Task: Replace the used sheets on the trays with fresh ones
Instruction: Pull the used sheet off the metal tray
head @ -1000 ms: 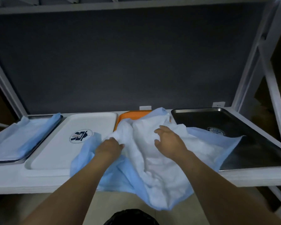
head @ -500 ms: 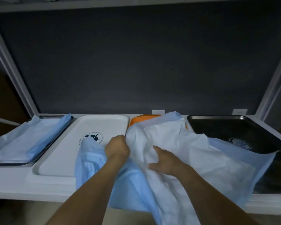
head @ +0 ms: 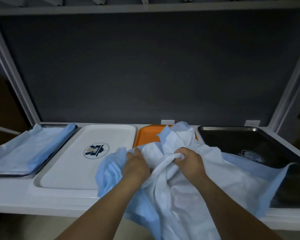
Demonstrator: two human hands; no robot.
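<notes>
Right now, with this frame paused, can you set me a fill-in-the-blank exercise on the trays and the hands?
1. The left hand and right hand both grip the crumpled sheet, which partly covers the orange tray, ____ from the left in the row.
2. The flat blue sheet lies on the metal tray at the far ____ end.
3. In all, ____ trays stand on the white shelf.
Missing words: third; left; four.

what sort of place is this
Likely a canteen or clinic tray-prep station: a white logo tray, an orange tray and a dark metal tray sit in a row on a white shelf, while the left hand and right hand bunch a disposable sheet.
</notes>
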